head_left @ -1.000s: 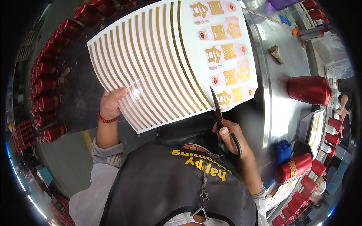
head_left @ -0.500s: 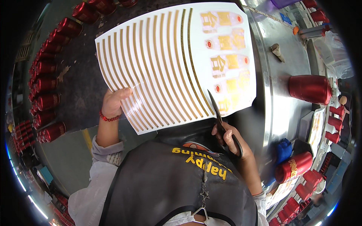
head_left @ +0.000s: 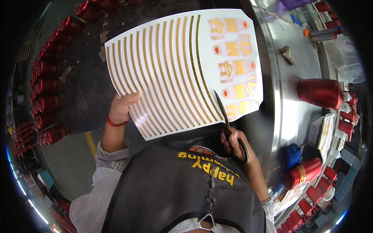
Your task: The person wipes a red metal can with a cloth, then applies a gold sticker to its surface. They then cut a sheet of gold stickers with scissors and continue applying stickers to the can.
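A large white decal sheet (head_left: 178, 73) is held up in front of me, with long gold stripes over most of it and gold-and-red labels (head_left: 233, 68) along its right part. My left hand (head_left: 121, 108) grips its lower left edge, thumb on top; the fingers beneath are hidden. In my right hand (head_left: 240, 144) is a pair of black-handled scissors (head_left: 223, 108). One dark blade lies over the sheet's lower edge, between the last dark gold stripe and the labels. The other blade is not visible, probably under the sheet.
Rows of red metallic bottles (head_left: 48, 85) line the left edge of the dark table (head_left: 83, 93). On the metal counter to the right lie a red bottle (head_left: 320, 94), a small crumpled beige piece (head_left: 287, 54) and a blue cloth (head_left: 290, 155). Another red bottle (head_left: 303, 173) lies nearer me.
The sheet and my left hand have shifted slightly right and down. My right hand and the scissors have moved only a little, with the blade still over the sheet's lower edge.
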`<state>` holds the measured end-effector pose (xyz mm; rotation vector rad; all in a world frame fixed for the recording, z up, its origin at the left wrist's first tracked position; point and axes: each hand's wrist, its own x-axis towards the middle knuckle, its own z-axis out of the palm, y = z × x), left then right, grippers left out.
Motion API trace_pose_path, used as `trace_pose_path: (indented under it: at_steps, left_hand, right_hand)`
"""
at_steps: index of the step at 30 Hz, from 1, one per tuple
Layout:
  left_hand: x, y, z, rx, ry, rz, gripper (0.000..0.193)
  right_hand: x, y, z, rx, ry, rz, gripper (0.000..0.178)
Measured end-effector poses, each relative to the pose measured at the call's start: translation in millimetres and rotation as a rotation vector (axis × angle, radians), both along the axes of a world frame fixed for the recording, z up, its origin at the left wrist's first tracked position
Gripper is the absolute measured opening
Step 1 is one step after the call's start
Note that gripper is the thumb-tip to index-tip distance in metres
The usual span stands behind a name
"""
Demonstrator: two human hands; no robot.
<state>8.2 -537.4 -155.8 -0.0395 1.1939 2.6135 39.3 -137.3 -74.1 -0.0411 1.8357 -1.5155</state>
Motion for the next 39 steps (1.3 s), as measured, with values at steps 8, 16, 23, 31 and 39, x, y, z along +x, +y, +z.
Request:
trace_pose_path:
  at_steps: [8,16,23,31,39]
  left_hand:
    - [-2,11,27,-0.088,0.024,-0.018,0.041]
    - [4,10,17,-0.034,-0.062,-0.033,0.041]
    - [4,9,15,-0.06,-0.05,-0.016,0.04]
    - [1,11,28,-0.043,0.008,-0.012,0.043]
    - [10,9,15,-0.123,-0.08,0.027,0.047]
  right_hand:
    - [-4,-5,-4,-0.016,0.089,0.007,0.081]
    - [6,-9,-1,0.029,0.026,-0.036,0.075]
    - [2,-13,2,-0.098,-0.063,-0.091,0.08]
    - [-8,-14,6,-0.027,0.06,-0.072,0.079]
    - [-5,-14,-12,-0.021,-0.039,-0.055,0.072]
